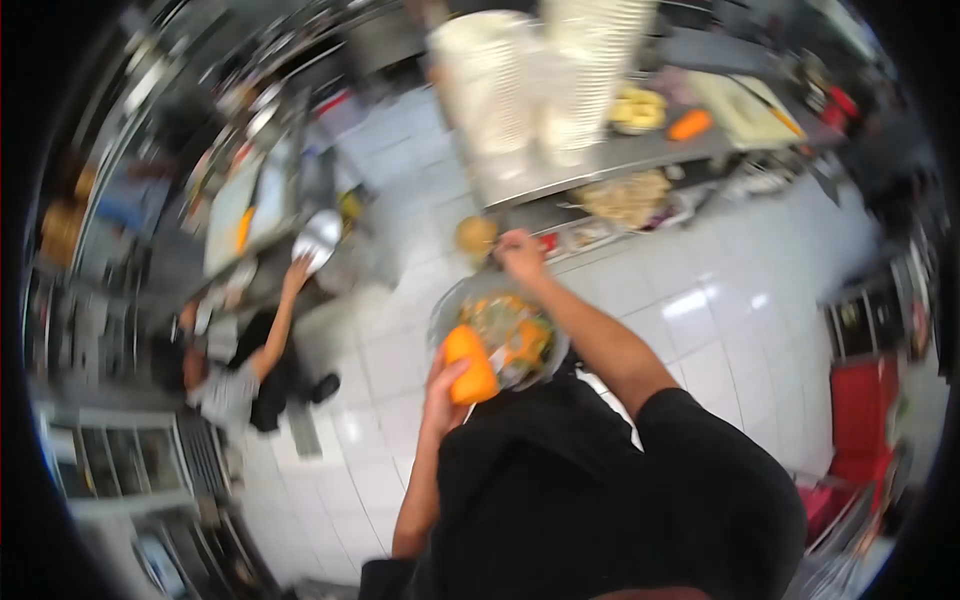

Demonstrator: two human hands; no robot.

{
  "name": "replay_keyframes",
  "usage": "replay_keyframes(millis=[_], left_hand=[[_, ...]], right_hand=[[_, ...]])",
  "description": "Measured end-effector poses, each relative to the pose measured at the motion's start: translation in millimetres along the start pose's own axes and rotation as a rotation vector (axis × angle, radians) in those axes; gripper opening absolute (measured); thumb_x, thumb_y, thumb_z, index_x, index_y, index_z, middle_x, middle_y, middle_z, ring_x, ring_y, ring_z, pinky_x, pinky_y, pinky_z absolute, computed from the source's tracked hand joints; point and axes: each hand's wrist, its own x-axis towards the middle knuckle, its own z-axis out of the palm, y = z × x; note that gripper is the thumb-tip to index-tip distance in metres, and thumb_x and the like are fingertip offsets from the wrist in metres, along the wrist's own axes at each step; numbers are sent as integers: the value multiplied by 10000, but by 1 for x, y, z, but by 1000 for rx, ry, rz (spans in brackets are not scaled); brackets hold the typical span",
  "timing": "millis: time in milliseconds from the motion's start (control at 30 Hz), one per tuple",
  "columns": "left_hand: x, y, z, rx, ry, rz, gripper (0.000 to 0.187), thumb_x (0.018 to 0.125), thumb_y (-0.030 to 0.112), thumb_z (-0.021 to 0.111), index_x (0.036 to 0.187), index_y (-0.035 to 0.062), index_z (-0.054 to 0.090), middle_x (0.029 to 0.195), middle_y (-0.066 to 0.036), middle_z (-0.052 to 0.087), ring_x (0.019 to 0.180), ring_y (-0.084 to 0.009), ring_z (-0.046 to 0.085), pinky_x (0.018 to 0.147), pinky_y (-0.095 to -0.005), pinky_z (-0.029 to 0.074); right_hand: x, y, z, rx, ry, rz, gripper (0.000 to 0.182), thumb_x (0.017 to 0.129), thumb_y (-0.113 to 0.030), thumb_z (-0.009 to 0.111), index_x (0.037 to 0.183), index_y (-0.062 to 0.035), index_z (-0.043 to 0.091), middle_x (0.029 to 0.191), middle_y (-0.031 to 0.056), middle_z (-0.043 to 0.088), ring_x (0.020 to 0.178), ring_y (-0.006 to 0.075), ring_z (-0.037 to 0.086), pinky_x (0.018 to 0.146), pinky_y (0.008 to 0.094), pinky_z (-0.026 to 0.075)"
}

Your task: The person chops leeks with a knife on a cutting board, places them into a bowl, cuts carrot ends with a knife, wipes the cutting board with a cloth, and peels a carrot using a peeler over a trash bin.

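Note:
My left hand (441,393) is wrapped round an orange block-shaped item (470,366), held over the near left edge of a large round bowl (440,312). Inside the bowl lie orange pieces (527,342), darker green bits and pale scraps, all blurred. My right hand (521,256) is closed at the bowl's far edge, fingers pressed together around something dark and small that I cannot make out. Just beyond it on the left is a round tan item (476,236).
Tall stacks of white containers (487,85) stand on a metal counter (510,185) ahead, with yellow pieces (638,108), an orange item (689,124) and a cutting board (745,110). At left, a co-worker (228,393) reaches to a shiny round dish (318,240).

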Motion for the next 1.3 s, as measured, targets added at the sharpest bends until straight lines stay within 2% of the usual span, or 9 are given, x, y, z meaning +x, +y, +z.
replay_keyframes(millis=[33,200,333,467,600,733,867,1067,1300], left_hand=[[2,-4,3,28,21,26,553,808,121,583,1317,40,384,1134,-132,531,1038,-265,569,859,-404,498],[17,-14,-5,93,115,-22,528,807,187,583,1282,37,406,1055,-142,559,926,-271,599,798,-389,509],[4,-22,-4,62,300,-140,452,817,229,574,1207,48,436,960,-149,571,851,-271,605,749,-381,519],[-3,-26,8,74,404,-195,411,815,254,571,1155,58,446,913,-142,567,811,-264,600,713,-381,530],[-4,-39,-7,120,502,-215,406,808,258,572,1142,62,449,914,-130,561,810,-258,595,691,-384,531],[4,-44,-7,53,443,-255,400,801,220,573,1149,63,453,951,-100,550,846,-249,587,733,-407,517],[45,-54,-9,70,322,-222,393,805,173,561,1166,62,453,973,-90,545,887,-241,578,766,-403,510],[72,-72,12,103,263,-114,347,839,202,562,1141,54,476,977,-90,564,881,-243,595,769,-396,513],[45,-100,4,-63,424,-239,248,851,234,541,1046,82,516,934,-66,589,863,-235,604,758,-396,520]], right_hand=[[4,29,10,399,-39,66,168,717,-83,682,873,-45,634,873,93,663,880,170,613,788,310,484],[-5,16,-99,87,147,63,151,738,-66,638,880,-15,626,817,147,651,765,206,632,684,337,490],[69,50,-222,-1,546,-92,106,816,-106,578,813,-7,617,695,145,618,633,294,590,605,365,463],[147,62,-331,-67,803,-81,128,819,-107,599,876,6,615,747,152,650,712,266,643,647,358,484],[177,73,-379,-157,809,-12,164,803,-100,610,932,0,611,770,155,661,730,274,651,675,358,494],[121,109,-395,-340,665,91,206,780,-91,602,964,1,620,837,174,659,773,295,639,722,373,494],[1,219,-409,-453,679,358,252,749,-101,574,971,7,627,908,225,644,884,363,619,791,404,484],[-189,214,-414,-569,705,753,296,700,-74,546,970,-4,645,904,222,659,894,365,632,810,386,495],[-164,212,-461,-470,792,665,326,697,-77,526,994,-8,643,933,237,653,906,379,628,826,406,488]])
